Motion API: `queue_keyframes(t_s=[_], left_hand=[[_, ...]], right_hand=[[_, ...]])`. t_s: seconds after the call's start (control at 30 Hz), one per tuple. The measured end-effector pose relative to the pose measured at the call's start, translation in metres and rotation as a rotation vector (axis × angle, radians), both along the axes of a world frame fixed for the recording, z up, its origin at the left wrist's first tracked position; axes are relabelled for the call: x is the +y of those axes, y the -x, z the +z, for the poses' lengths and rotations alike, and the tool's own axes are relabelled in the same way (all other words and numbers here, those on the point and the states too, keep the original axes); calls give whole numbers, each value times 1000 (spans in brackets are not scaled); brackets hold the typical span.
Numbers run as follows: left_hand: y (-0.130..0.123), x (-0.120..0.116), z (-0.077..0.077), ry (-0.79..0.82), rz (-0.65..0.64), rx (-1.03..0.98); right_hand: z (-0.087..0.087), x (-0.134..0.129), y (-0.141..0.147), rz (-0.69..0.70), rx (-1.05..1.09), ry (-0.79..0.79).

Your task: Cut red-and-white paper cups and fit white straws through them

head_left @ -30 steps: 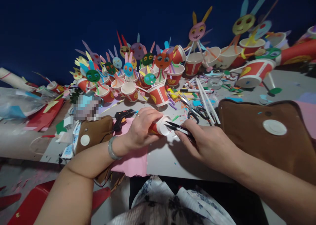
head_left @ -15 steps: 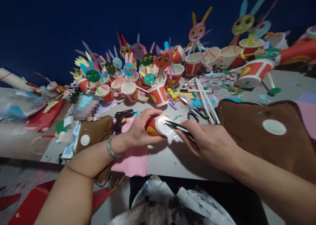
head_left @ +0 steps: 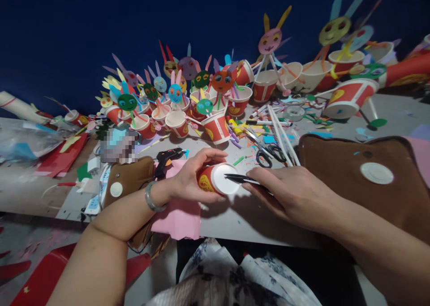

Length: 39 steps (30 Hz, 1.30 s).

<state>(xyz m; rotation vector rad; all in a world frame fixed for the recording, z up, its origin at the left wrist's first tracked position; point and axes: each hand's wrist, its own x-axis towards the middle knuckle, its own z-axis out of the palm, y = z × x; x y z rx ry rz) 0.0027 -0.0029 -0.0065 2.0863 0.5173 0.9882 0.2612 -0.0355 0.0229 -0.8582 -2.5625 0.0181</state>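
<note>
My left hand (head_left: 191, 178) is wrapped round a red and white paper cup (head_left: 207, 179), which lies tilted so that its white bottom (head_left: 224, 178) faces right. In my right hand (head_left: 285, 189) is a pair of dark-bladed scissors (head_left: 237, 178), its handles hidden by the fingers. The closed, pointed tip touches or nearly touches the white cup bottom; whether it has gone through I cannot tell. Under my left wrist lies a pink sheet (head_left: 179, 218). A black glue gun (head_left: 166, 159) rests just behind that wrist.
Paper cups with rabbit-faced figures (head_left: 221, 82) crowd the back of the table. Another pair of scissors (head_left: 264, 158), white sticks (head_left: 282, 135) and paper scraps lie behind my right hand. Brown pouches (head_left: 352, 198) flank me on both sides. A power strip (head_left: 96, 203) sits at left.
The cup has turned slightly, its bottom now lower and showing more fully. My right hand and the scissors have shifted a little down and right, with the blades flatter.
</note>
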Motion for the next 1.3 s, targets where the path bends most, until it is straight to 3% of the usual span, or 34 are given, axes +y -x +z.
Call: queue_keyframes(t_s=[0.37,0.87,1.3], left_hand=[[0,0,1,168,-47,8],[0,-4,0,86,-27,-10],[-3,-5,3,156,-74,-51]], right_hand=[[7,-4,0,39,23,27],[9,-12,-2,-40,14,114],[13,-14,-2,21,22,99]])
